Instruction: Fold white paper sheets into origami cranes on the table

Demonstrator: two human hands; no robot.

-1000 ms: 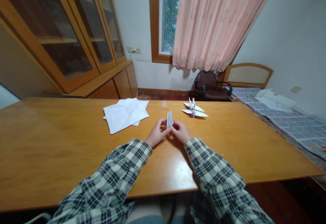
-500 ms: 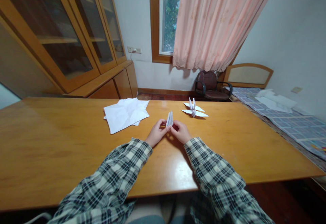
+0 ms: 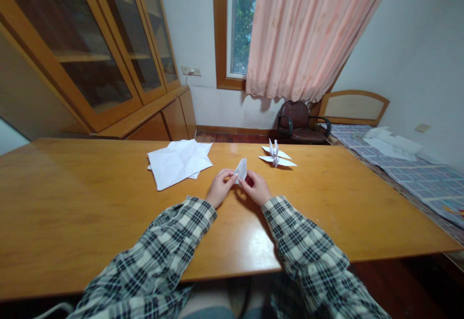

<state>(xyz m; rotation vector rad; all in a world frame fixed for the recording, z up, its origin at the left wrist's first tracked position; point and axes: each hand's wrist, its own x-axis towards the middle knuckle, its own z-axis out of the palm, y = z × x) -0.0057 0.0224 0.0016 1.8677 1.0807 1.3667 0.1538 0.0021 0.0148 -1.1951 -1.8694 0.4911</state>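
Observation:
A small piece of folded white paper (image 3: 241, 170) is held upright between both hands over the middle of the table, its pointed end up. My left hand (image 3: 219, 187) pinches its left side between thumb and fingers. On the other side, my right hand (image 3: 258, 188) grips the lower right edge in the same way. Fingertips hide the bottom of the paper. Two finished paper cranes (image 3: 276, 156) with spread wings stand just beyond my right hand. Creased white paper sheets (image 3: 179, 163) lie overlapping beyond my left hand.
The wooden table (image 3: 108, 222) spans the view, its front edge close to my body. Behind it are a glass-door cabinet (image 3: 108, 58) at left, a brown armchair (image 3: 299, 121) below a pink curtain (image 3: 308, 34), and a bed (image 3: 406, 164) at right.
The folded paper has turned, from nearly edge-on to showing a broader, triangular face. My left hand has shifted slightly left; the cranes and sheets have stayed put.

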